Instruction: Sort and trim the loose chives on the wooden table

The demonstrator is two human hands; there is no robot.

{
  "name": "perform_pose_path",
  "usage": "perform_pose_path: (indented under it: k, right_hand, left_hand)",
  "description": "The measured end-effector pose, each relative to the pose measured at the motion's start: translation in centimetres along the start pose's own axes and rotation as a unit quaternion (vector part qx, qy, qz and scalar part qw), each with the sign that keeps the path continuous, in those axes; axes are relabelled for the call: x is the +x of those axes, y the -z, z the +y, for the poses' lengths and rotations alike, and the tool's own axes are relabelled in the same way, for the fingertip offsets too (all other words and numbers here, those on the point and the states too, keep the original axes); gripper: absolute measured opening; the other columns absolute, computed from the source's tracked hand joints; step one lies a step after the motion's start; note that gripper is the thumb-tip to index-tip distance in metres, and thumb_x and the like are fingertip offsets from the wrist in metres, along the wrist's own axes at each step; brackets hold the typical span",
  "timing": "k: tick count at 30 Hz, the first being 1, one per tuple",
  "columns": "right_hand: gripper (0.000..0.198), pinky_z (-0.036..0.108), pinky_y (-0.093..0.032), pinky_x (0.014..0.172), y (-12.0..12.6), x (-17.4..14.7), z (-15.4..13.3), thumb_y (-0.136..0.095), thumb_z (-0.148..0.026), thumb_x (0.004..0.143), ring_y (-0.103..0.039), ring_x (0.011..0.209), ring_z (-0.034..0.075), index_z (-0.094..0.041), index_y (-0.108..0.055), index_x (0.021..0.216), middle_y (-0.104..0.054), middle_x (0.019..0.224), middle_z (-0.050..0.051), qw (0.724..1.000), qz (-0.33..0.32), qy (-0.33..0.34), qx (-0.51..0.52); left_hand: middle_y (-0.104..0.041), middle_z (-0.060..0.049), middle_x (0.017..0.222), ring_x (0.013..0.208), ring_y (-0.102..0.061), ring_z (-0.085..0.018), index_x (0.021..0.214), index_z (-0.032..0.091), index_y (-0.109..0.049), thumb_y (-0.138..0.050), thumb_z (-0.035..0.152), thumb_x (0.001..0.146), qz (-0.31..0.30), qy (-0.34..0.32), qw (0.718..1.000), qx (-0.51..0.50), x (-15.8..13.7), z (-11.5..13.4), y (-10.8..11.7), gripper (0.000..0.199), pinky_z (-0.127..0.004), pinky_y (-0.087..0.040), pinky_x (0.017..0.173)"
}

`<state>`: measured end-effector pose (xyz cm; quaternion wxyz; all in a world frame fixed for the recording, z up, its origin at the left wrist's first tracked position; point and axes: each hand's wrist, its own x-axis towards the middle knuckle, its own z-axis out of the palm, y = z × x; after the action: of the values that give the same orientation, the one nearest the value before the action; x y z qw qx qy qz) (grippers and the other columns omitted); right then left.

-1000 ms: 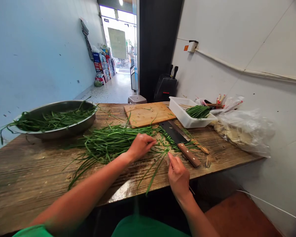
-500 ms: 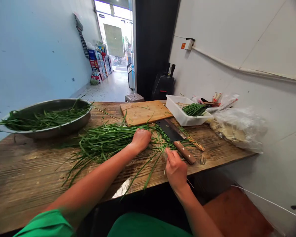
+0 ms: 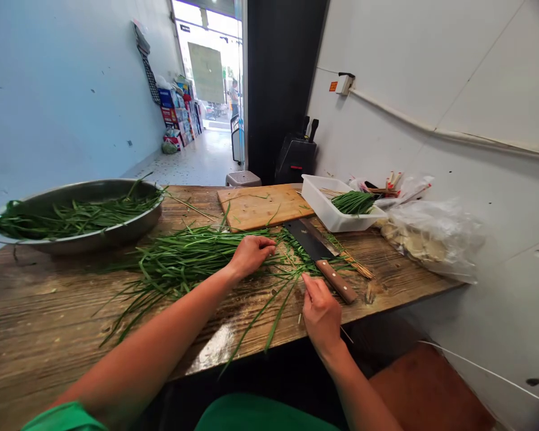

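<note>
A loose pile of garlic chives (image 3: pixel 175 257) lies across the table in front of me. My left hand (image 3: pixel 250 254) is over the pile's right end, thumb and fingers pinched together; what they hold, if anything, is too small to make out. By the table's front edge, my right hand (image 3: pixel 321 308) is closed around a thin skewer (image 3: pixel 347 335), whose end sticks out behind the palm. Long chive blades (image 3: pixel 276 320) fan out from its fingertips toward the edge. Just beyond it lies a cleaver (image 3: pixel 335 281) with a wooden handle, beside short cut chives (image 3: pixel 299 245).
At left stands a big metal bowl (image 3: pixel 155 215) of chives. Behind the pile is a wooden cutting board (image 3: pixel 260 206). A white plastic tub (image 3: pixel 336 222) holds a chive bundle, with bamboo skewers (image 3: pixel 362 266) in front and a clear plastic bag (image 3: pixel 449 233) at right.
My left hand has drawn slightly left and lifted from the chives, its fingers now pinched forward. The right hand has stayed nearly in place with the skewer.
</note>
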<state>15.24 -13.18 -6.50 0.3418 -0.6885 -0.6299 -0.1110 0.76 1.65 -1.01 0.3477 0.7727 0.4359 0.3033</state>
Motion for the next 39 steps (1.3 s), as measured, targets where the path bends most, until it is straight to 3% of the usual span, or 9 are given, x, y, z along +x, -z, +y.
perform_pose_path:
  k: [4, 20, 25, 31, 39]
  right_hand:
    - [0.034, 0.020, -0.043, 0.064, -0.1, -0.1, 0.1, -0.034, -0.015, 0.088, -0.058, 0.073, 0.013, -0.016, -0.058, 0.113, -0.061, 0.084, 0.006, 1.000, 0.003, -0.006, 0.002]
    - [0.035, 0.020, -0.044, 0.066, -0.1, 0.0, 0.0, -0.033, -0.016, 0.088, -0.058, 0.073, 0.013, -0.015, -0.059, 0.112, -0.060, 0.081, 0.006, 1.000, 0.005, -0.015, 0.005]
    - [0.035, 0.019, -0.043, 0.062, -0.2, 0.1, 0.0, -0.033, -0.016, 0.088, -0.058, 0.070, 0.012, -0.016, -0.059, 0.112, -0.060, 0.081, 0.005, 1.000, 0.013, -0.010, -0.003]
    - [0.034, 0.020, -0.043, 0.062, -0.3, 0.0, 0.1, -0.034, -0.016, 0.088, -0.057, 0.069, 0.013, -0.016, -0.059, 0.111, -0.060, 0.079, 0.006, 1.000, 0.008, -0.010, -0.009]
    - [0.035, 0.020, -0.043, 0.063, -0.4, 0.0, 0.2, -0.034, -0.015, 0.088, -0.057, 0.070, 0.013, -0.015, -0.059, 0.111, -0.060, 0.080, 0.006, 1.000, 0.010, -0.011, -0.003]
  left_hand:
    - [-0.068, -0.002, 0.069, 0.057, -0.058, -0.012, 0.090, 0.012, -0.064, -0.051, 0.027, 0.071, -0.015, 0.010, 0.998, -0.061, 0.3, -0.7, -0.1, 0.028, -0.022, -0.045, 0.059]
    - [-0.067, -0.002, 0.068, 0.053, -0.055, -0.011, 0.083, 0.011, -0.066, -0.047, 0.028, 0.072, -0.040, -0.006, 0.997, -0.058, -0.1, 0.0, -0.1, 0.028, -0.020, -0.044, 0.055]
    - [-0.068, -0.001, 0.068, 0.053, -0.055, -0.011, 0.083, 0.012, -0.067, -0.046, 0.026, 0.072, -0.033, -0.014, 0.999, -0.034, -0.3, 0.4, 0.0, 0.028, -0.019, -0.043, 0.054]
    - [-0.068, 0.000, 0.070, 0.061, -0.057, -0.012, 0.066, 0.016, -0.069, -0.046, 0.022, 0.073, -0.012, -0.070, 0.995, 0.068, -0.7, 1.1, 0.2, 0.024, -0.020, -0.042, 0.065]
    - [-0.068, -0.001, 0.070, 0.067, -0.059, -0.013, 0.072, 0.016, -0.069, -0.044, 0.020, 0.076, -0.013, -0.101, 0.992, 0.080, -0.8, 1.3, -0.1, 0.025, -0.021, -0.042, 0.070]
